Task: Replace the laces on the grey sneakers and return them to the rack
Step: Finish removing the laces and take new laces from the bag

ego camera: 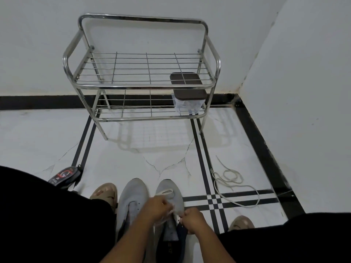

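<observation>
Floor: two grey sneakers side by side. Left hand and right hand pinch white lace on right sneaker. Rack lower shelf: lidded clear box, contents unclear.

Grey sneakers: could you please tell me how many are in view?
2. The left sneaker stands on the floor, unlaced; the right sneaker is beside it, with both hands at its lace. None on the rack.
</observation>
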